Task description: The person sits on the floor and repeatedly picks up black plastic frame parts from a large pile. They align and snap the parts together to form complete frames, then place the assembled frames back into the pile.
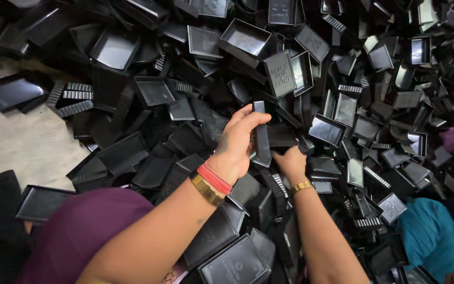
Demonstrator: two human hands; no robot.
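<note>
Nearest the camera, a purple sleeve [85, 231] leads up to the left hand [236, 144], with red and gold bangles [211, 184] at the wrist, which pinches a narrow black plastic tray [261, 138] held on edge, thumb on one face and fingers on the other. The tray looks light, stiff and rather slick, so gripping it by the rims seems safest. Just beside it, lower right, the right hand [291, 162] is curled down into the heap and touches the pieces below the tray; whether it grips one cannot be told. Beyond spreads the pile of black trays [342, 105], with bare floor [27, 142] at the left.
</note>
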